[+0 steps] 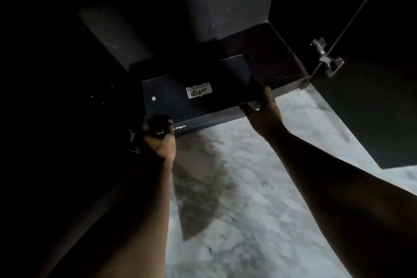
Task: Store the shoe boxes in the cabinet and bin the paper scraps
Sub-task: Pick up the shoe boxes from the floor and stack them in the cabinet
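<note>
The left hand (159,140) grips the near left corner of the flat dark navy cardboard shoe box (191,97), fingers curled tight around its edge. The box, with a silver logo label (198,90) on its lid, lies half inside the dark wooden cabinet (266,52), its near edge jutting over the pale marbled floor (248,187). The right hand (264,108) clamps the box's near right corner, thumb on top. Further right hangs the open cabinet door (372,108) with its metal hinge (327,61).
</note>
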A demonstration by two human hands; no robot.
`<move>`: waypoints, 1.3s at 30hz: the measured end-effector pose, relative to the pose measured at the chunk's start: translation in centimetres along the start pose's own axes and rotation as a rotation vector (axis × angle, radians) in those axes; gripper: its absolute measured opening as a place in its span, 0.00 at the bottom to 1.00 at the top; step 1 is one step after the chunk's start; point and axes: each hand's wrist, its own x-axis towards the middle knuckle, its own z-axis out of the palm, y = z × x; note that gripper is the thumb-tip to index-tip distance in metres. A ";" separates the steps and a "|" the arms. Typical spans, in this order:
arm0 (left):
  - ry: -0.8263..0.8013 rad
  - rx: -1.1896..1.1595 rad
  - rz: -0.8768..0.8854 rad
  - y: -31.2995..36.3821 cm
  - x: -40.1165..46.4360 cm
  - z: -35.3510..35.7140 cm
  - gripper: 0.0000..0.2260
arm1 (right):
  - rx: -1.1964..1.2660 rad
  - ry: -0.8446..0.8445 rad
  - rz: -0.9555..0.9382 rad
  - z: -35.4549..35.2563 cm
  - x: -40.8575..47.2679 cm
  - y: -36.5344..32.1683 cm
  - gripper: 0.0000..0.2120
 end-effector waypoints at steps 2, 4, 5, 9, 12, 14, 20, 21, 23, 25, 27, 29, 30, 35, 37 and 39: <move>0.150 0.180 0.162 -1.4 1.7 1.8 0.24 | 0.013 0.023 -0.098 2.3 2.6 0.3 0.33; 0.191 -0.002 0.179 -2.2 2.9 2.6 0.29 | 0.019 0.049 -0.153 4.4 5.0 0.1 0.31; 0.234 0.013 0.172 -1.9 3.7 2.9 0.27 | 0.008 0.059 -0.154 5.4 6.0 -0.2 0.30; -0.044 -0.122 -0.150 0.5 8.2 3.6 0.28 | -0.070 -0.002 -0.147 8.8 9.0 -1.7 0.31; -0.071 -0.398 -0.373 2.9 9.5 3.6 0.30 | -0.080 -0.202 -0.131 10.5 10.6 -3.2 0.37; -0.084 -0.410 -0.378 3.5 9.2 3.5 0.29 | -0.061 -0.250 -0.100 10.4 10.5 -3.9 0.39; -0.153 0.046 -0.238 -0.2 4.8 4.4 0.22 | -0.026 -0.015 0.005 6.4 5.6 -0.4 0.33; -0.174 0.148 -0.182 -0.8 3.3 5.3 0.22 | -0.023 0.022 0.019 5.4 4.7 0.6 0.29; -0.233 0.382 -0.017 -0.9 -1.3 7.3 0.19 | -0.030 0.065 0.039 2.7 2.1 2.2 0.21; -0.350 0.486 0.116 -1.0 -6.3 9.6 0.16 | -0.087 0.103 0.053 -0.5 -1.1 4.0 0.16; -0.515 0.523 0.192 -1.5 -11.3 11.7 0.15 | -0.142 0.140 0.099 -4.5 -4.6 6.0 0.14; -0.632 0.555 0.297 -1.7 -16.1 13.6 0.15 | -0.182 0.179 0.174 -8.7 -8.3 7.6 0.15; -0.687 0.577 0.348 -1.8 -19.1 14.6 0.14 | -0.198 0.224 0.214 -11.5 -10.4 8.5 0.16; -0.960 0.720 0.662 -1.4 -35.2 17.2 0.12 | -0.325 0.527 0.363 -25.8 -22.3 11.7 0.17; -1.045 0.735 0.780 -1.2 -40.1 17.5 0.14 | -0.374 0.593 0.408 -30.1 -26.0 11.8 0.18; -1.163 0.713 0.865 -1.2 -46.3 17.1 0.15 | -0.408 0.680 0.459 -34.7 -31.1 12.1 0.21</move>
